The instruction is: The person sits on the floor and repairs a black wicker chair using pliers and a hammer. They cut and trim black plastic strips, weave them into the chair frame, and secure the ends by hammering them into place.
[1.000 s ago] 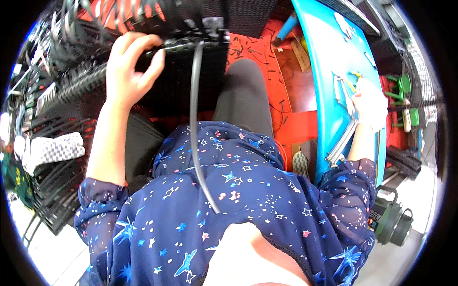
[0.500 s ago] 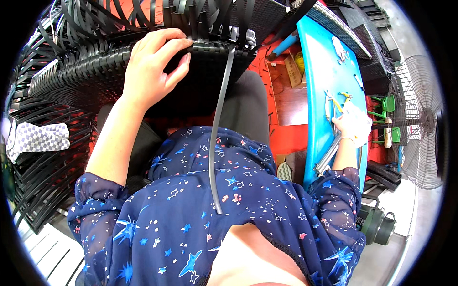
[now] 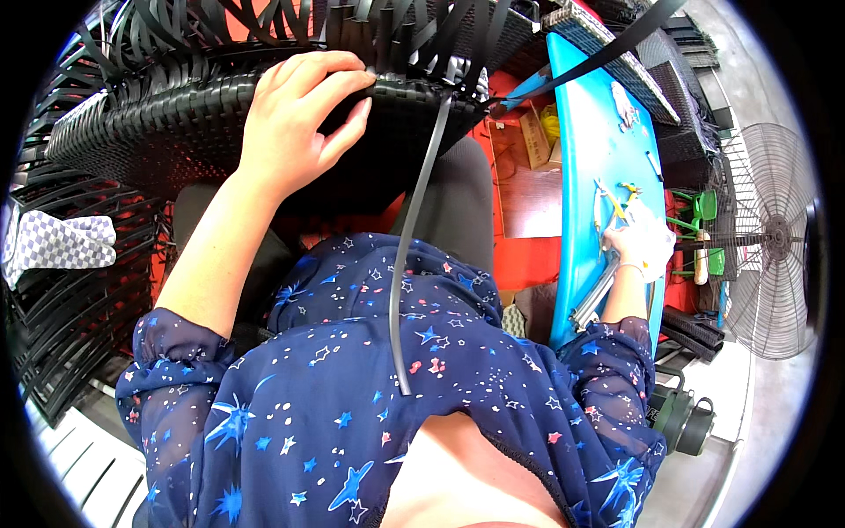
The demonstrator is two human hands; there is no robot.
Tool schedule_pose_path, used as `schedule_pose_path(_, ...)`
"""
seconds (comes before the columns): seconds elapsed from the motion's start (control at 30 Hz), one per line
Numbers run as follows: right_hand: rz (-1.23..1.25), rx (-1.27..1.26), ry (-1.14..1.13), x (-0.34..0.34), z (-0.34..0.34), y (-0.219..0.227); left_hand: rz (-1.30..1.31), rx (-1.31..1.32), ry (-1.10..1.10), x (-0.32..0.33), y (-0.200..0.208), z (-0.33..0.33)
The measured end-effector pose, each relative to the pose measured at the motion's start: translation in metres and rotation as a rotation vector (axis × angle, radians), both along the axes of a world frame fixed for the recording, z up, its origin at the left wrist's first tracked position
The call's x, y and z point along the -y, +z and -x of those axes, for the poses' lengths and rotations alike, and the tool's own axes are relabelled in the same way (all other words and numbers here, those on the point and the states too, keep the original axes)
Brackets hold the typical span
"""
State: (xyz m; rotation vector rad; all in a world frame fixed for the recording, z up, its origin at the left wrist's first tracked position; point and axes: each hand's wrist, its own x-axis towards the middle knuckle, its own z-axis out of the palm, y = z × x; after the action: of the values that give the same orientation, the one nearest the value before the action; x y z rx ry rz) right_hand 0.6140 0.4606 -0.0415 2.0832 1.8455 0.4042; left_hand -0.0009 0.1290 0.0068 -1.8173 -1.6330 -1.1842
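Observation:
My left hand (image 3: 295, 119) rests over the rim of a black woven wicker piece (image 3: 176, 132), fingers stretched along the edge and thumb apart. Many loose black strips (image 3: 370, 35) stand up from that rim. From its right end a long grey strip (image 3: 409, 238) hangs down across my shirt. Over on the blue table (image 3: 576, 158), my right hand (image 3: 627, 246) is at a crumpled white bag-like thing (image 3: 653, 242); glare and the white material hide most of its fingers. Yellow-handled pliers (image 3: 612, 204) lie just beyond it, and grey rods (image 3: 597, 295) lie beside the wrist.
A single black strip (image 3: 607, 53) sticks out over the table's far end. A cardboard box (image 3: 535, 141) sits left of the table. At the right are a large fan (image 3: 775, 233) and a dark green flask (image 3: 687, 418). Checkered gloves (image 3: 66, 239) hang at the left.
The view has shifted slightly, and the wicker piece with my left hand sits a little further right. A black strip now slants over the table's far end. My right hand stays at the white thing.

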Motion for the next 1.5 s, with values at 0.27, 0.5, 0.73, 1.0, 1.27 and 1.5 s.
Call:
schedule_pose_path(0.27, -0.345, -0.778, 0.037, -0.024, -0.059, -0.029, -0.002, 0.001, -0.002, -0.001, 0.000, 0.000)
schedule_pose_path(0.5, -0.094, -0.489, 0.030, -0.010, -0.014, -0.028, -0.012, 0.002, 0.014, -0.003, -0.002, -0.002)
schedule_pose_path(0.73, -0.064, -0.788, -0.185, -0.033, -0.070, -0.040, 0.014, 0.003, 0.008, -0.003, 0.004, -0.005)
schedule_pose_path(1.0, -0.700, -0.183, 0.060, -0.002, -0.071, 0.005, 0.002, -0.009, -0.011, -0.003, 0.008, -0.004)
schedule_pose_path(1.27, -0.373, -0.706, 0.095, 0.070, -0.036, 0.110, -0.002, -0.002, 0.001, -0.004, 0.005, -0.001)
schedule_pose_path(1.5, -0.479, -2.426, 0.217, 0.150, 0.034, 0.161, -0.033, -0.001, 0.011, -0.004, 0.005, 0.001)
